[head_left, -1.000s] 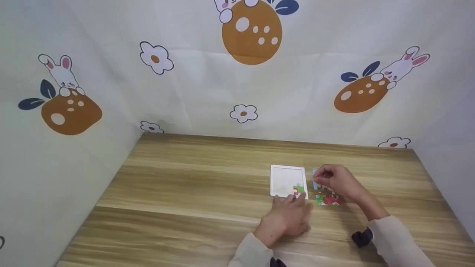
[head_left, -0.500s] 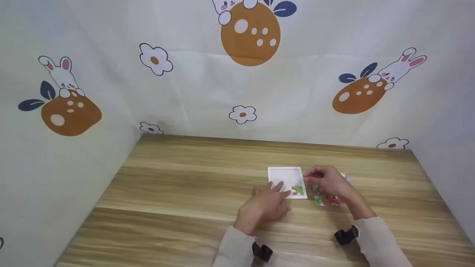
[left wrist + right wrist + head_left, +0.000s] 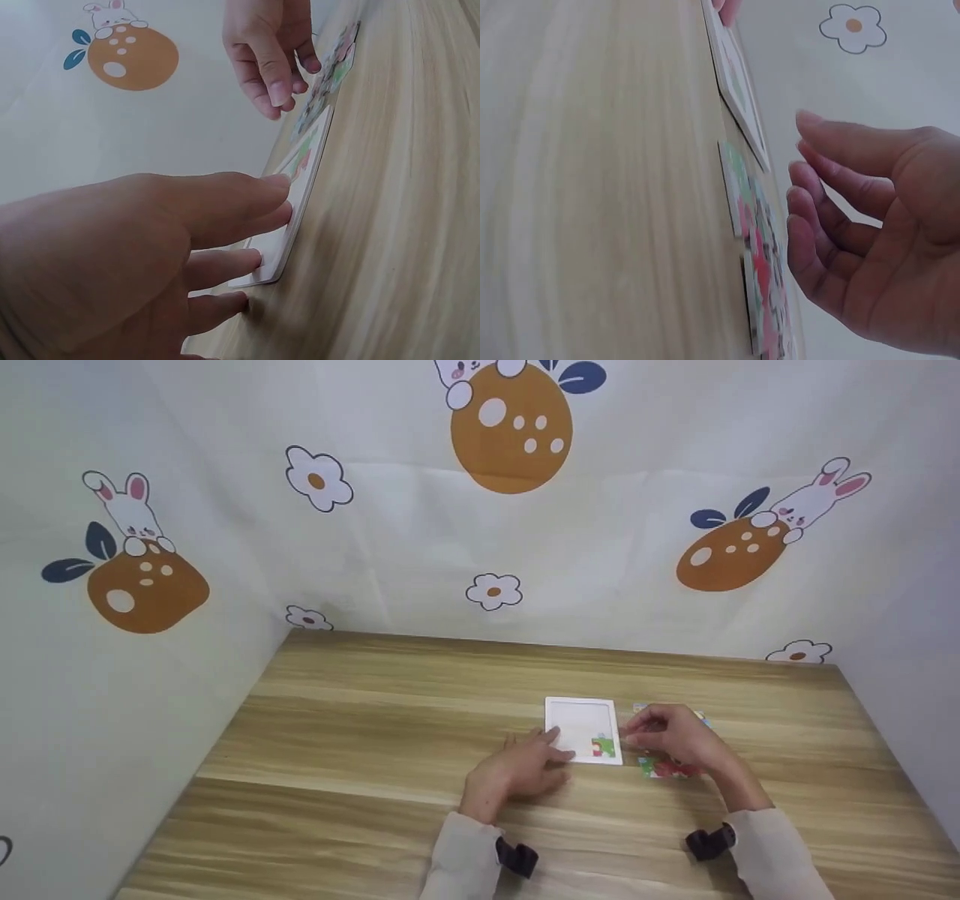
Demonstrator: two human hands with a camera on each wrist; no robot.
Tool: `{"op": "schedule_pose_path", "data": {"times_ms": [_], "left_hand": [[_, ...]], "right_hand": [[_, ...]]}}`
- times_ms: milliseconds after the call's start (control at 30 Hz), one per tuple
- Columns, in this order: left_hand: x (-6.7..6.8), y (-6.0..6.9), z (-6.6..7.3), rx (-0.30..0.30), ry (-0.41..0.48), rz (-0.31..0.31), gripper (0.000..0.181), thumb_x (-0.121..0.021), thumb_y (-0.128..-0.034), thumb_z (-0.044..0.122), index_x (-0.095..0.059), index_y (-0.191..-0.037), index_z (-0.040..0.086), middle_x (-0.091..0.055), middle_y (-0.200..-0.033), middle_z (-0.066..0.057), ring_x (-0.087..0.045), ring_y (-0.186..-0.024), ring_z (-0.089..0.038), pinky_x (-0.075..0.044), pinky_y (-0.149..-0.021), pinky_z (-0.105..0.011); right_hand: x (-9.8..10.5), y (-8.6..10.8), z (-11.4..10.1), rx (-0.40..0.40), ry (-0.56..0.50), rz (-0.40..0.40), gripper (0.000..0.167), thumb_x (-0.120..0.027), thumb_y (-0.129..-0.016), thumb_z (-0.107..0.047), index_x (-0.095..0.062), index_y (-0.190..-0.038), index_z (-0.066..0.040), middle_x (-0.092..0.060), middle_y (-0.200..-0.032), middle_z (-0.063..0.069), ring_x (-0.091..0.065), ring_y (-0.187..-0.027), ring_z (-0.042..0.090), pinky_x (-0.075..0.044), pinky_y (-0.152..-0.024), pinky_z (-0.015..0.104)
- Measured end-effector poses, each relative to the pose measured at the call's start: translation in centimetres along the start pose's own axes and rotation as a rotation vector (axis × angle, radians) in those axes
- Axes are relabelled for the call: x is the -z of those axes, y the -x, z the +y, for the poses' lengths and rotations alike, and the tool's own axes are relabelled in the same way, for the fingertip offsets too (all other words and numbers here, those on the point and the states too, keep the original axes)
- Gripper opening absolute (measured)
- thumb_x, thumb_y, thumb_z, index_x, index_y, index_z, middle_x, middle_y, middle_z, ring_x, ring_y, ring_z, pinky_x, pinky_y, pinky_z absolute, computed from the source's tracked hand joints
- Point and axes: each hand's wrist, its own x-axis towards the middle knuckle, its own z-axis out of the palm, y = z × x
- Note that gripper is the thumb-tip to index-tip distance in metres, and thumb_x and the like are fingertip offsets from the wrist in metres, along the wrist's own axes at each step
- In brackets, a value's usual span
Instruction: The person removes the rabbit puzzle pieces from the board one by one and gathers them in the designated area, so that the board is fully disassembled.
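Note:
A white puzzle tray [image 3: 579,720] lies flat on the table, with a small green and red puzzle piece [image 3: 604,747] in its lower right corner. My left hand [image 3: 521,765] reaches in from the lower left. Its fingers are extended, and some fingertips touch the tray, as the left wrist view shows. To the right of the tray, my right hand [image 3: 675,735] hovers over a group of colourful puzzle pieces [image 3: 761,262] and partly hides them. In the right wrist view its fingers are loosely bent, thumb apart from them, with nothing visible between.
The wood-grain table [image 3: 360,735] ends at a pale cloth backdrop [image 3: 390,540] printed with rabbits, oranges and flowers. Cloth also stands along the left and right sides. A black wrist device [image 3: 517,857] sits at the left cuff, another [image 3: 709,842] at the right.
My left hand has slid leftward from the tray's lower right edge to its lower left corner. My right hand shifted toward the tray, then slightly back to the right. The piece in the tray stays put.

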Motion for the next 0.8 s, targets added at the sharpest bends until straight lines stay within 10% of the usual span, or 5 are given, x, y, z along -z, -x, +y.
{"op": "schedule_pose_path", "data": {"times_ms": [800], "left_hand": [[0.0, -0.1, -0.1, -0.012, -0.022, -0.014, 0.043, -0.054, -0.1019, 0.034, -0.052, -0.145, 0.030, -0.024, -0.167, -0.006, -0.019, -0.156, -0.031, -0.013, -0.126, -0.058]], "right_hand": [[-2.6, -0.6, -1.9, 0.100, 0.085, -0.077, 0.035, -0.080, -0.083, -0.012, -0.069, -0.114, -0.002, -0.062, -0.086, 0.004, -0.053, -0.074, 0.013, -0.045, -0.064, 0.023]]}}
